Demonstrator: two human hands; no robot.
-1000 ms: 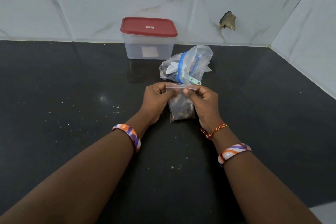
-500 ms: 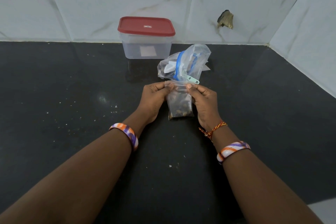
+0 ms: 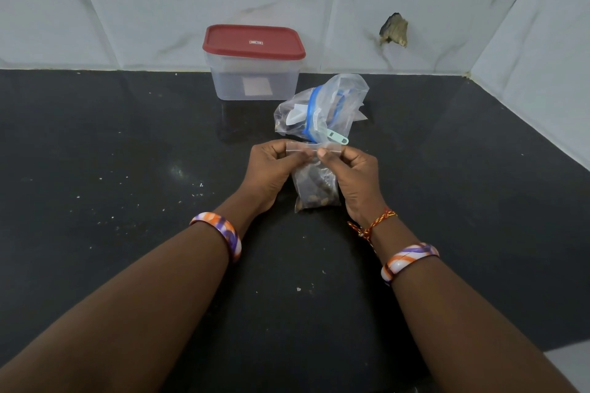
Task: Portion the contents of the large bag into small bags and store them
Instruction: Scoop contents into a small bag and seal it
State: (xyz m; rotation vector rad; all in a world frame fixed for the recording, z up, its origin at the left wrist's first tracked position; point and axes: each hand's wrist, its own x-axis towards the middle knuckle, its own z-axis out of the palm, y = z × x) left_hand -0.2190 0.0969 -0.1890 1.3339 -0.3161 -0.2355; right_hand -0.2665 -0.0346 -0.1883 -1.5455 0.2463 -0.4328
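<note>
Clear small plastic bag (image 3: 316,183) of brown pieces stands on the black counter (image 3: 127,169), its top pinched by left hand (image 3: 271,169) and right hand (image 3: 354,175).

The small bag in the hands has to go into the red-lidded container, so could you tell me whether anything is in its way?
Yes. The large bag lies on the counter between the small bag and the container, partly across the direct path, and the container's red lid is on.
</note>
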